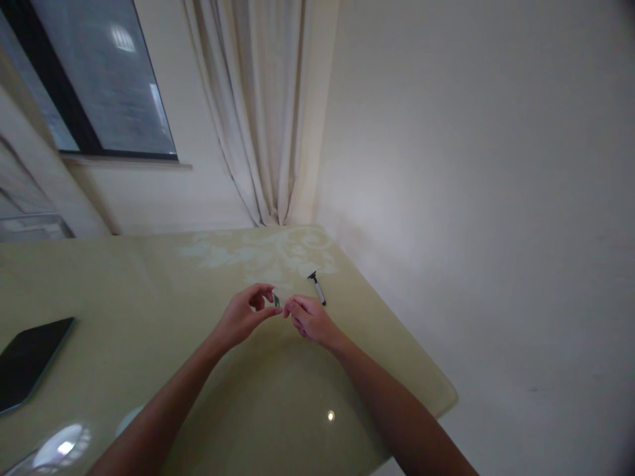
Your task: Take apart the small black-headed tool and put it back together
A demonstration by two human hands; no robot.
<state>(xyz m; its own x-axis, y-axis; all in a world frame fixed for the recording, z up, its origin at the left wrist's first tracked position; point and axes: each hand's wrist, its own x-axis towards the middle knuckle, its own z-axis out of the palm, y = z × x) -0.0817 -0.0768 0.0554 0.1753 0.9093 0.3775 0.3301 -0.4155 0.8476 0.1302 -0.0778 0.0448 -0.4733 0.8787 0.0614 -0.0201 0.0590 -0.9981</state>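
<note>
My left hand (pixel 251 309) pinches a small green-and-white piece (pixel 276 301) between thumb and fingertips, a little above the table. What kind of thing it is cannot be made out at this size. Just to its right, my right hand (pixel 308 316) is closed, with thumb and forefinger pressed together. Its fingertips point at the green-and-white piece, nearly touching it; anything between them is hidden. Beyond the right hand lies a razor (pixel 318 289) with a dark head and a grey-and-black handle.
Both forearms reach over a pale yellow-green glossy table (pixel 278 403). A dark flat panel (pixel 32 363) lies at the left. The table's right edge runs along a white wall (pixel 471 198). Curtains (pixel 262 112) and a window (pixel 109 79) are behind.
</note>
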